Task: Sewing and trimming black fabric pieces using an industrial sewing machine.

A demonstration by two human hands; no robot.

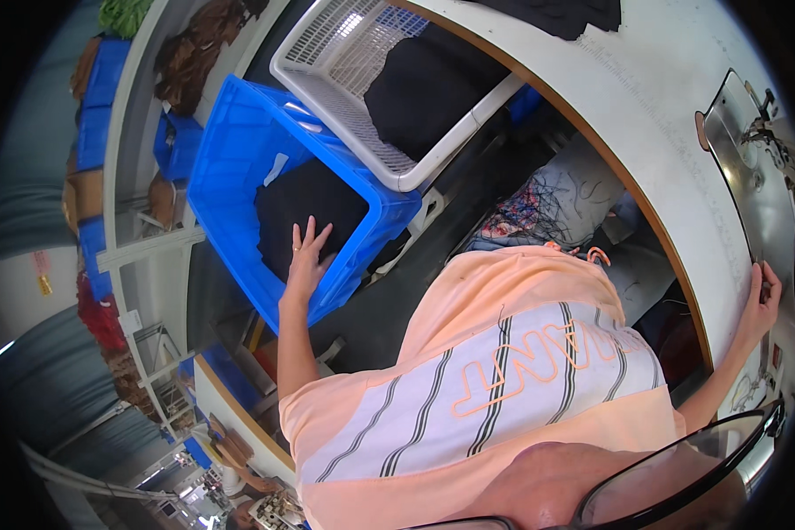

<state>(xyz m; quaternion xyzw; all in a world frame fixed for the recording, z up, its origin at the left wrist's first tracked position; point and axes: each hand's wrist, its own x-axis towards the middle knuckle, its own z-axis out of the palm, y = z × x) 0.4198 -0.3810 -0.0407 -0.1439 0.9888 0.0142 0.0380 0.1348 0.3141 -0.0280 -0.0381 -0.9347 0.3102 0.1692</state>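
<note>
My left hand (307, 254) reaches over the rim of a blue plastic bin (230, 177). Its fingers are spread apart over the dark cloth pieces (314, 203) inside; whether they press on the cloth is hard to tell. A small white tag or scrap (275, 168) lies on that cloth. Far to the right, my right hand (762, 299) is at the near edge of the sewing machine's metal bed (744, 177). Its fingers are curled towards the thumb, with a small dark patch between them that I cannot make out.
A white basket (331, 84) holding black cloth (428, 93) stands beside the blue bin. The curved white worktable (632, 106) spans the right side, with dark fabric (561, 13) at its far end. Shelving (150, 243) with blue bins lines the left; a person (238, 477) sits lower left.
</note>
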